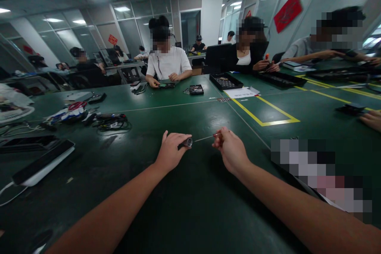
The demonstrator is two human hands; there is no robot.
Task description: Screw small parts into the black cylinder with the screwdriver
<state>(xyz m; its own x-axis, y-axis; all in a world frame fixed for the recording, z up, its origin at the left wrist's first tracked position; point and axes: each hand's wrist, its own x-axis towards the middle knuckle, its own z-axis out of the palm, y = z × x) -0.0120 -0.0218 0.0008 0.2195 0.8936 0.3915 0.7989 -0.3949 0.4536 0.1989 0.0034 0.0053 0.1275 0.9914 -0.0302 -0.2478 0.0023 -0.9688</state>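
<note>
In front of me, my left hand [170, 152] is closed round a short dark cylinder [188, 142]. The cylinder's round, glassy-looking end faces right, and the fingers hide the rest of it. My right hand [232, 151] grips a thin screwdriver [204, 139] by its small red handle, which mostly disappears behind the fingers. Its slim metal shaft points left at the cylinder's end. Whether the tip touches the cylinder is too small to tell. Both hands are just above the green table [184, 198].
Coiled black cables [114, 122] and a white-and-black device [44, 162] lie to the left. Yellow tape [281, 122] marks the table ahead right, near a black tray [226, 81] and a paper sheet [242, 92]. Co-workers sit across and on the right, one co-worker's hand [372, 120] at the edge.
</note>
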